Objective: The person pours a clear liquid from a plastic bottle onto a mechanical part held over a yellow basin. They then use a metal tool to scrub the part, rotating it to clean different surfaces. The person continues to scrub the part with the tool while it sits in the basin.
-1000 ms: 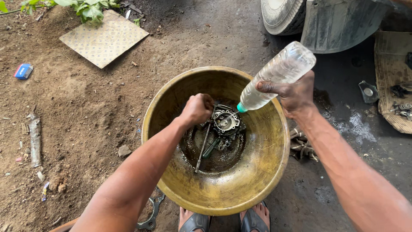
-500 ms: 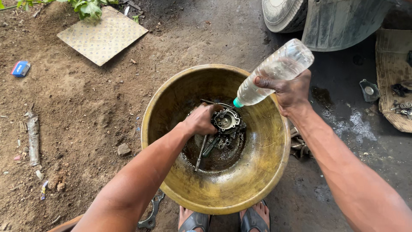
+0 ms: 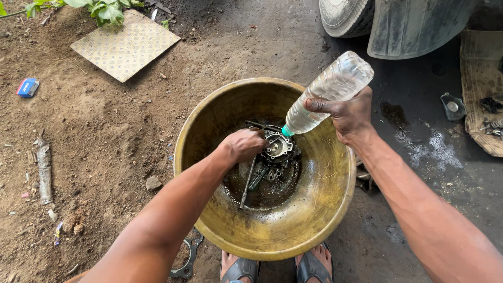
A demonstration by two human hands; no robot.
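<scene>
A wide brass-coloured basin (image 3: 319, 209) stands on the dirt in front of me, with dark oily liquid at its bottom. My left hand (image 3: 242, 145) reaches into it and is closed on a grimy metal engine part (image 3: 277, 148). A thin metal rod (image 3: 247, 182) lies slanted in the liquid under that hand. My right hand (image 3: 350, 112) grips a clear plastic bottle (image 3: 329, 93), tipped neck-down, with its green mouth just above the part.
A flat patterned tile (image 3: 126, 44) lies at the top left beside green leaves (image 3: 99, 9). A vehicle tyre (image 3: 343, 15) and mudguard (image 3: 414, 26) stand at the top right. A spanner (image 3: 187, 259) rests by my sandalled feet (image 3: 277, 267). Small metal parts (image 3: 453, 106) lie at the right.
The bottle has tipped lower, so its mouth now sits closer to the engine part. My left hand has stayed on the part.
</scene>
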